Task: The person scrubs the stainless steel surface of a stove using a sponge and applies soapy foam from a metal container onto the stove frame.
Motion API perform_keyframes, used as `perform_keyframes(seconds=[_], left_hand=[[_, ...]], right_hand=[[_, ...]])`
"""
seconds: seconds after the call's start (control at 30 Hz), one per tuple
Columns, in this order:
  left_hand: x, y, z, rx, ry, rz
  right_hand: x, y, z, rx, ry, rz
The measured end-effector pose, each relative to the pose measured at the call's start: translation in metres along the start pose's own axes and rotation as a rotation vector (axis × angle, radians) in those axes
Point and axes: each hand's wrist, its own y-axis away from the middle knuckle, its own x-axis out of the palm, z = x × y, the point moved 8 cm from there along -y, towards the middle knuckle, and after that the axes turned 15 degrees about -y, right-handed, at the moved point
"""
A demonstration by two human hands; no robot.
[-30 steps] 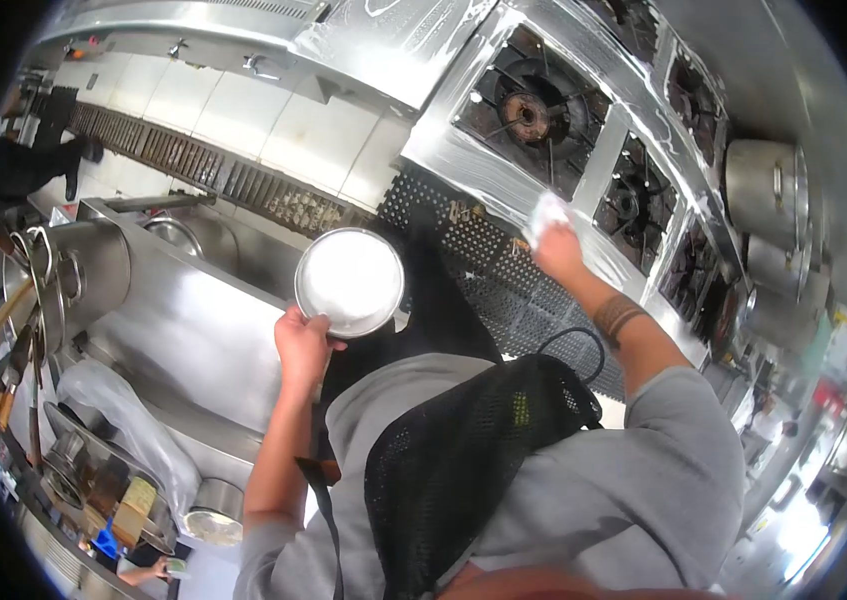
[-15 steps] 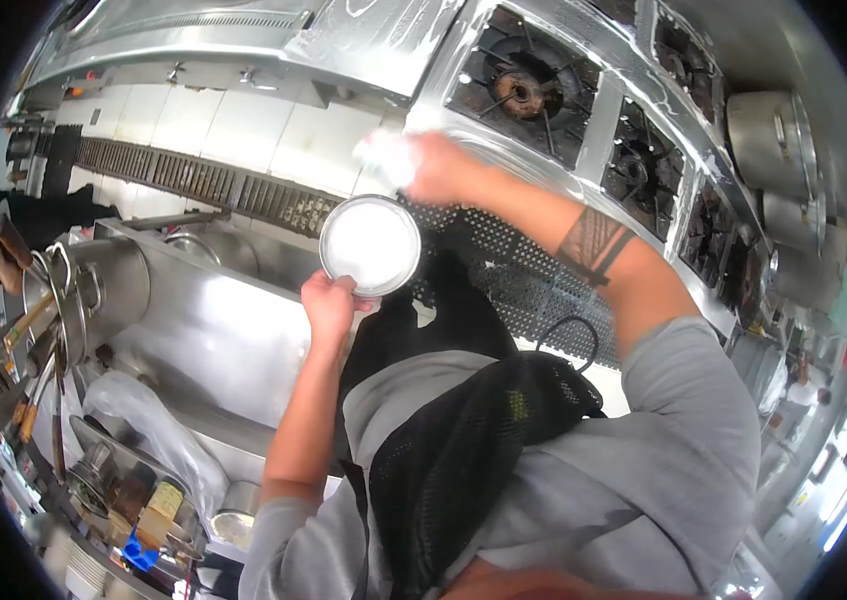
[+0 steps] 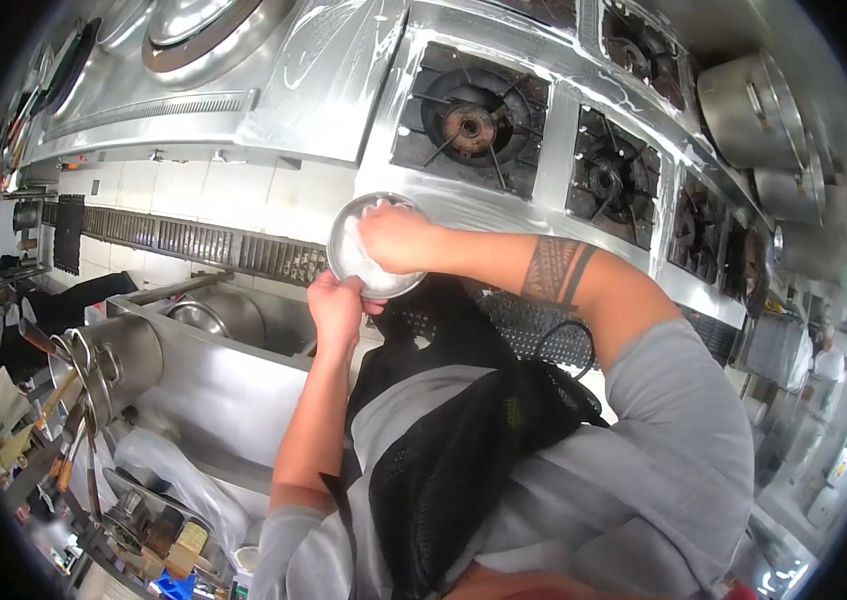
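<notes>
My left hand point(image 3: 335, 308) grips the near rim of a round metal bowl point(image 3: 334, 240), its thumb over the edge. White suds point(image 3: 358, 265) lie inside the bowl. My right hand point(image 3: 398, 238) reaches into it with fingers curled and closed. A white foamy wad point(image 3: 375, 209) shows at those fingers, mostly hidden, so its exact kind is unclear. The bowl is held in the air, in front of the stove edge and above the floor.
A stove with black burners point(image 3: 471, 122) has white suds smeared on its steel top. A steel sink point(image 3: 223, 385) stands to the left, with a pot of long-handled utensils point(image 3: 128, 365) beside it. Large pots point(image 3: 748, 105) stand at right. A floor drain grate point(image 3: 193, 238) runs ahead.
My right hand has come down from beyond the bowl into it with the white wad. My left hand still holds the bowl. The view has shifted, showing more of the stove.
</notes>
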Motion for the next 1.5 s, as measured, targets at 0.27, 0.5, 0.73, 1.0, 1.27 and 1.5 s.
perform_keyframes(seconds=[0.27,0.5,0.73,1.0,1.27,1.5], left_hand=[[0.052,-0.027,-0.021,-0.015,0.023,-0.054],[0.068,-0.044,-0.019,-0.035,0.103,-0.125],[0.069,-0.051,-0.033,-0.013,0.196,-0.210],[0.059,-0.053,-0.043,-0.045,0.192,-0.322],[0.056,-0.043,-0.028,-0.099,0.134,-0.336],[0.065,-0.038,-0.017,-0.134,0.115,-0.248]], right_hand=[[-0.059,0.009,-0.054,-0.022,-0.256,0.040],[-0.087,-0.001,-0.076,-0.264,-0.689,-0.058],[-0.122,-0.025,-0.118,-0.010,-1.659,0.090],[-0.257,-0.109,-0.251,-0.342,-0.222,-0.688],[-0.233,-0.063,-0.415,0.090,0.242,-0.263],[-0.242,0.174,-0.521,0.618,0.178,-0.595]])
